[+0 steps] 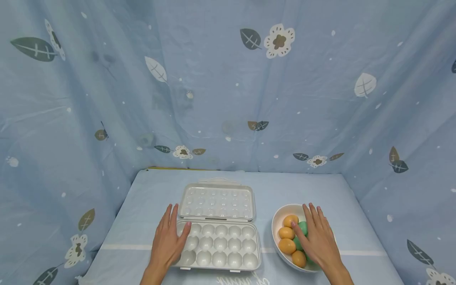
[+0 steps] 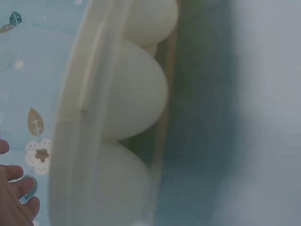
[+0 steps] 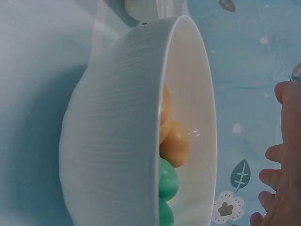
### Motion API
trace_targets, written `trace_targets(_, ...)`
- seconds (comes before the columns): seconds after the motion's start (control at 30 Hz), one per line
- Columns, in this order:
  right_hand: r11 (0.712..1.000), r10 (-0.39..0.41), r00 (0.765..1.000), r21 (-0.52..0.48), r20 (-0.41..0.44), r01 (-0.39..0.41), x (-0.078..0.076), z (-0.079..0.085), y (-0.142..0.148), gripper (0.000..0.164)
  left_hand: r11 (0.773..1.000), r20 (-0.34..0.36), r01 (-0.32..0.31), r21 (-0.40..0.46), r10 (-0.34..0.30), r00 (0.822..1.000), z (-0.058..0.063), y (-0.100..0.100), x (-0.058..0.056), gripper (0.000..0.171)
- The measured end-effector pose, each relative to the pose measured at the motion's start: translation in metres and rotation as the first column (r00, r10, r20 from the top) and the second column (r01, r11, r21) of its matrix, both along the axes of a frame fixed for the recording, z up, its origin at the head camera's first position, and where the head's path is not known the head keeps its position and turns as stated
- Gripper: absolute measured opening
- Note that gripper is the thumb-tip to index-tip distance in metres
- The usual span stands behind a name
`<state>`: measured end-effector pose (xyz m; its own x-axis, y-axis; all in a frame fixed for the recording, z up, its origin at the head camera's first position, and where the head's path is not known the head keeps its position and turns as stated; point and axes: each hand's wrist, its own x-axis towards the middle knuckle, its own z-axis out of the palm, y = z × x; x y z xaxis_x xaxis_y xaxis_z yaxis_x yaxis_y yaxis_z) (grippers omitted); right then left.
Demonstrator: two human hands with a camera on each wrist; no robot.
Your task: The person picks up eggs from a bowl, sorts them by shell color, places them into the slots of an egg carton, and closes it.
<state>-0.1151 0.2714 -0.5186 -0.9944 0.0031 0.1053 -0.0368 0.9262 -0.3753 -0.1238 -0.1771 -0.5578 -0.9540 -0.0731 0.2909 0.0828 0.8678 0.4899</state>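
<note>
A pale egg box [image 1: 257, 253] lies opened flat on the table, its tray of rounded cups nearer and its clear dimpled lid [image 1: 217, 188] folded back. My left hand [image 1: 167, 239], fingers straight, hovers over the tray's left end and hides some cups. From the side, the left wrist view shows the bulging undersides of the cups [image 2: 136, 92]. To the right stands a white bowl [image 3: 113, 132] of eggs. Several orange eggs [image 1: 287, 246] sit in its left half, green eggs [image 1: 303, 227] beside them. My right hand [image 1: 318, 241] spreads flat above the bowl, holding nothing and covering its right part.
A light blue cloth covers the table [image 1: 295, 190], with a white stripe running across it. Blue curtains [image 1: 213, 79] printed with leaves and flowers hang behind and at both sides. A yellow strip [image 1: 171, 168] shows at the back left table edge.
</note>
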Motion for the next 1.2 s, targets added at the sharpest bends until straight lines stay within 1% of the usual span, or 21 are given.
trace_targets(0.17, 1.0, 0.006, 1.0, -0.026, -0.003, -0.006, 0.004, -0.004, 0.002, 0.08, 1.0, 0.052, -0.003, 0.01, 0.002, 0.999, -0.008, -0.002, 0.006, 0.079)
trace_targets(0.3, 0.999, -0.008, 1.0, -0.049, 0.008, 0.009, 0.007, -0.01, 0.004, 0.08, 1.0, 0.087, 0.006, 0.013, -0.007, 0.996, -0.016, -0.004, 0.012, 0.08)
trace_targets(0.47, 0.998, -0.026, 0.999, -0.061, 0.027, 0.027, 0.009, -0.016, 0.007, 0.081, 1.0, 0.155, 0.0, 0.018, -0.003, 0.988, -0.022, -0.005, 0.018, 0.082)
trace_targets(0.53, 0.998, -0.028, 0.999, -0.064, 0.031, 0.03, 0.009, -0.018, 0.008, 0.081, 1.0, 0.172, -0.006, 0.018, 0.003, 0.985, -0.024, -0.005, 0.02, 0.082)
trace_targets(0.7, 0.997, -0.028, 0.999, -0.069, 0.046, 0.031, 0.008, -0.02, 0.009, 0.082, 0.999, 0.18, -0.016, 0.033, 0.01, 0.984, -0.028, -0.006, 0.024, 0.083)
trace_targets(0.93, 0.995, -0.028, 0.998, -0.094, 0.062, 0.034, 0.007, -0.027, 0.01, 0.081, 0.999, 0.097, -0.007, 0.053, 0.002, 0.995, -0.038, -0.01, 0.033, 0.077)
trace_targets(1.07, 0.994, -0.035, 0.997, -0.099, 0.076, 0.042, 0.006, -0.031, 0.011, 0.082, 0.999, 0.126, -0.027, 0.045, 0.021, 0.992, -0.043, -0.011, 0.039, 0.078)
trace_targets(1.2, 0.993, -0.043, 0.995, -0.103, 0.09, 0.052, 0.006, -0.036, 0.013, 0.083, 0.998, 0.11, -0.039, 0.057, 0.033, 0.993, -0.049, -0.009, 0.044, 0.078)
